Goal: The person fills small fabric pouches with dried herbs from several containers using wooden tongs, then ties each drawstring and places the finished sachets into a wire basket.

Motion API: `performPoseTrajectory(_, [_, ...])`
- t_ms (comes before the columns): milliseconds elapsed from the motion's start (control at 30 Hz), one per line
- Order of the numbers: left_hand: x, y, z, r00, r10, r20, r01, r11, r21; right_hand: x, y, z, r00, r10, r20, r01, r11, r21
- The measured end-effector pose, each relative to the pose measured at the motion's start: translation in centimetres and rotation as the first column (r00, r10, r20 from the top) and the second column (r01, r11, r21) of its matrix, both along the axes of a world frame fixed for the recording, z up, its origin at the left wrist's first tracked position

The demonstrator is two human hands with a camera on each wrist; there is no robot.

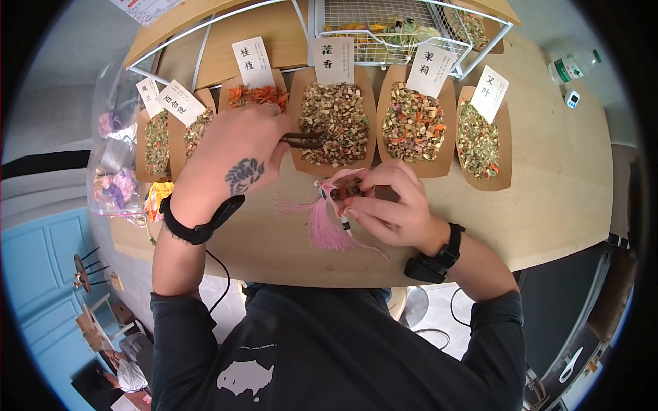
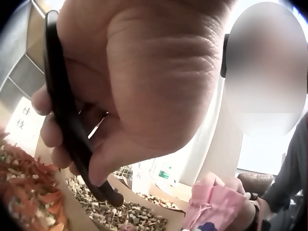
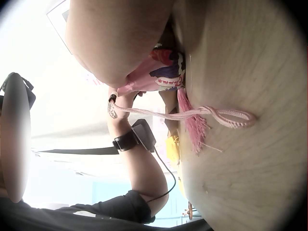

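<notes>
My left hand (image 1: 247,147) grips dark tongs (image 1: 305,141) whose tips reach over the middle tray of dried herbs (image 1: 334,123). In the left wrist view the fingers (image 2: 62,139) curl round the black tongs (image 2: 72,130) above that tray (image 2: 130,214). My right hand (image 1: 391,205) holds a small pink sachet (image 1: 346,188) open on the wooden table (image 1: 548,178), fingers pinching its mouth. A pink tassel (image 1: 325,229) hangs from the pouch toward me. The right wrist view shows the sachet (image 3: 154,77), its cord (image 3: 192,114) and tassel (image 3: 192,127) lying on the table.
Several paper trays of dried herbs with white labels line the table, among them an orange-petal tray (image 1: 257,94) and a mixed one (image 1: 413,127). A white wire basket (image 1: 404,31) stands behind. A plastic bag (image 1: 113,151) lies left, a bottle (image 1: 572,66) far right.
</notes>
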State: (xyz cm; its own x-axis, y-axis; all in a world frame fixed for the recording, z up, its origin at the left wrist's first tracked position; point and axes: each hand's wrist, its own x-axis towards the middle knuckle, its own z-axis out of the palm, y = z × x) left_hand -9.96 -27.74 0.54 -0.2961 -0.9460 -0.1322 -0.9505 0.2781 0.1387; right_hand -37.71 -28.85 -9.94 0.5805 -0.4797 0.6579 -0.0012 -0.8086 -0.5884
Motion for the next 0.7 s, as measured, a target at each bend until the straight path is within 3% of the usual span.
performPoseTrajectory(67, [-0.5,0.2,-0.4,1.000,-0.020,-0.004,0.020,0.999,0.031,0.0,0.0,-0.1,1.000,-0.003,0.000,0.003,1.000,-0.002])
performPoseTrajectory(267, [-1.3,-0.7,-3.1,0.992,-0.113,-0.059,0.102,0.982,-0.161,0.1,0.0,-0.2,1.000,0.000,-0.004,0.000,1.000,-0.001])
performPoseTrajectory(700, [-0.7,-0.3,-2.3,0.981,-0.127,-0.143,0.102,0.979,-0.175,0.1,0.0,-0.1,1.000,-0.013,-0.017,0.013,1.000,0.000])
